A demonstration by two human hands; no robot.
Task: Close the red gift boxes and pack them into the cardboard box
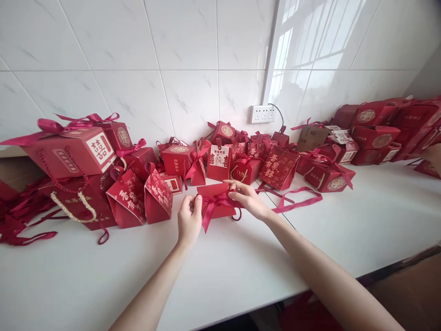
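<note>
A red gift box (210, 190) stands on the white counter in front of me, with a dark pink ribbon (216, 201) tied in a bow across it. On the box's left side, my left hand (189, 221) is closed, thumb and fingers pinching the left part of the bow. Opposite it, my right hand (251, 200) pinches the bow's right part between thumb and fingers. One ribbon tail hangs down the front of the box, and a dark red cord handle (237, 214) sticks out at its lower right.
Finished-looking red boxes (126, 200) crowd the counter (220, 271) at the left and back. More boxes (375, 135) are stacked at the right. Loose ribbons (24, 220) lie far left, and another ribbon strip (303, 197) lies to the right. A socket (262, 114) is on the tiled wall.
</note>
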